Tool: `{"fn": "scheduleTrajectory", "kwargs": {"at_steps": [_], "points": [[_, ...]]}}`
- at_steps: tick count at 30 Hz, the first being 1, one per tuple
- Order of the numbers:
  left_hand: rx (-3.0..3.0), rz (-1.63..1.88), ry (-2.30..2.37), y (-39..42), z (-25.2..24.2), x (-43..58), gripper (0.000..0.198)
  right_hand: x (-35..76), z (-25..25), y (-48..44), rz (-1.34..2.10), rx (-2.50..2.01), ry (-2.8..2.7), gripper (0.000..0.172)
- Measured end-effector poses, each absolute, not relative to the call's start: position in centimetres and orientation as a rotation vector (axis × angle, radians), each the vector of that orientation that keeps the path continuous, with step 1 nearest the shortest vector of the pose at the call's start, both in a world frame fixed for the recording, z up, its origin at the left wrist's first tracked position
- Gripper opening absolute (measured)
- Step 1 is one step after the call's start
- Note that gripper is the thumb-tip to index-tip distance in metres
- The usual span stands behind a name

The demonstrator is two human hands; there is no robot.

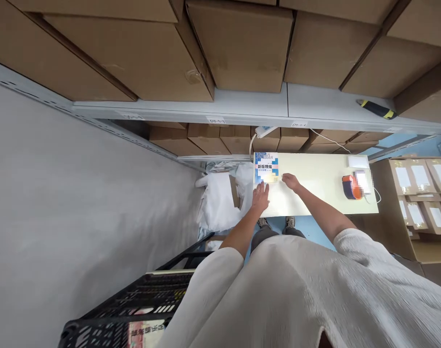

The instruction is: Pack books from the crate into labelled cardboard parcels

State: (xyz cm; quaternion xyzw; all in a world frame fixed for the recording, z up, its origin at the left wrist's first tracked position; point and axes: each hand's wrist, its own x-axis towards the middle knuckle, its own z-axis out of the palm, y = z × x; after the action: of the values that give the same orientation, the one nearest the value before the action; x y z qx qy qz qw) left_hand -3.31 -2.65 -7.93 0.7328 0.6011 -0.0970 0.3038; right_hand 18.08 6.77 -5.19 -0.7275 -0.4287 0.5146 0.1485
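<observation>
A blue, white and yellow book [266, 167] lies flat at the left end of a pale tabletop [315, 193]. My left hand [261, 195] rests at the book's lower edge, fingers apart, with fingertips touching the cover. Just right of the book, close to its lower right corner, is my right hand [290, 181]. Its fingers are curled together; whether anything small is between them cannot be seen.
An orange and dark tape dispenser [352, 187] and a white box [358, 162] sit on the table's right. Shelves of cartons [242, 48] rise behind, with a yellow-black cutter [377, 109]. White packing material [218, 198], a black crate [133, 295] and an open carton [390, 217] flank me.
</observation>
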Motion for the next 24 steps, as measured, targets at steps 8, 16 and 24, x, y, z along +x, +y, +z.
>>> {"fn": "scheduleTrajectory", "kwargs": {"at_steps": [8, 16, 24], "points": [[1.971, -0.262, 1.611, -3.2, -8.1, -2.6, 0.106, 14.5, -6.1, 9.3, 1.394, -2.2, -1.023, 0.033], [1.958, -0.2, 1.65, -3.4, -8.0, -2.2, 0.102, 13.3, -6.1, 11.1, 1.415, -2.319, -0.948, 0.019], [1.899, -0.152, 1.661, -3.2, -8.0, -1.9, 0.099, 12.8, -6.5, 11.8, 1.423, -2.325, -0.974, 0.022]]}}
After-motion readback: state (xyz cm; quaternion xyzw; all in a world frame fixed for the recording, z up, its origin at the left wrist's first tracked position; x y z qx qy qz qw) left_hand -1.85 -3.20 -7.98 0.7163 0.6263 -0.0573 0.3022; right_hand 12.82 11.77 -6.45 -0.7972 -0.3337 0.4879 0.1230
